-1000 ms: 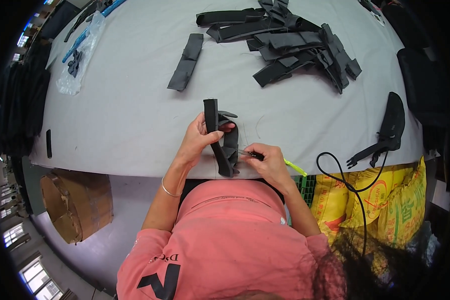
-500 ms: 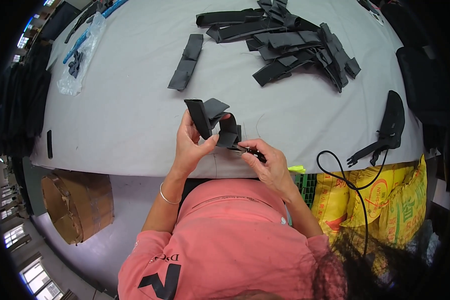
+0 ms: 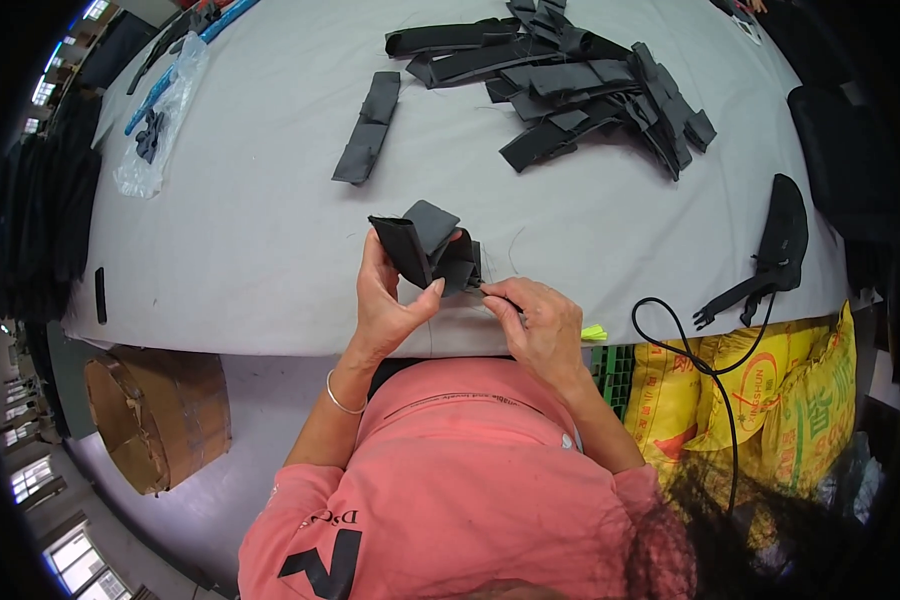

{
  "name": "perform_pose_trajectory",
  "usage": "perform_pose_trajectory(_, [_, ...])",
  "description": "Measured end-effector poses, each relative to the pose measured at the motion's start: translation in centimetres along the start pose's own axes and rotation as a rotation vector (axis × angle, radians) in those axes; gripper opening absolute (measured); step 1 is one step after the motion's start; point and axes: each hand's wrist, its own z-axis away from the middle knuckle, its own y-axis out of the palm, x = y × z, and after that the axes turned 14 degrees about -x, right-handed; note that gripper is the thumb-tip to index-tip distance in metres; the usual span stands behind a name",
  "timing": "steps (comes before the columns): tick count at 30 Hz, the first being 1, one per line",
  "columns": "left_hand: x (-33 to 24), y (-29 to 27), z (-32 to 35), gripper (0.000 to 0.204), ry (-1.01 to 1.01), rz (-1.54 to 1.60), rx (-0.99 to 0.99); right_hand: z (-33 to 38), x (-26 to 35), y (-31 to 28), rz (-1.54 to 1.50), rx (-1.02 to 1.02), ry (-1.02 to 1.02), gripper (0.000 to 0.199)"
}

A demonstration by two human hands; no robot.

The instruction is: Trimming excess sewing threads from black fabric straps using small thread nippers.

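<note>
A black fabric strip with folded flaps (image 3: 432,228) is held up over the near part of the table, bent into a curve. My left hand (image 3: 388,300) is closed round its left side, thumb at the lower edge. At the strip's lower right end, my right hand (image 3: 538,318) pinches small dark thread snips (image 3: 484,288); the fingers cover most of them. Farther off lies a single similar black strip (image 3: 368,128). To its right is a loose pile of black strips (image 3: 580,85).
The table has a pale cloth cover (image 3: 240,240). At the right lie a black tool with a cord (image 3: 776,240) and yellow sacks (image 3: 740,390) below the edge. A clear plastic bag (image 3: 160,140) is at the far left; a cardboard drum (image 3: 160,415) stands on the floor.
The strip has tilted and folded a little closer together in my left hand. My right hand has turned and shifted slightly right, covering more of the snips.
</note>
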Motion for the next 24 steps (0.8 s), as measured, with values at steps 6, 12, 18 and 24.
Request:
perform_pose_trajectory(6, [0.35, -0.1, 0.15, 0.063, -0.007, -0.035, -0.011, -0.04, -0.06, 0.1, 0.031, -0.023, -0.019, 0.008])
perform_pose_trajectory(12, [0.41, -0.02, 0.15, 0.063, -0.002, -0.035, -0.01, -0.1, -0.08, 0.34, 0.046, -0.023, -0.018, 0.007])
perform_pose_trajectory(18, [0.26, 0.13, 0.17, 0.059, 0.001, -0.044, -0.002, -0.21, -0.03, 0.33, 0.046, -0.014, -0.047, 0.008])
perform_pose_trajectory(24, [0.36, 0.1, 0.17, 0.056, -0.002, -0.052, 0.006, -0.22, -0.09, 0.29, 0.092, -0.009, -0.079, 0.009])
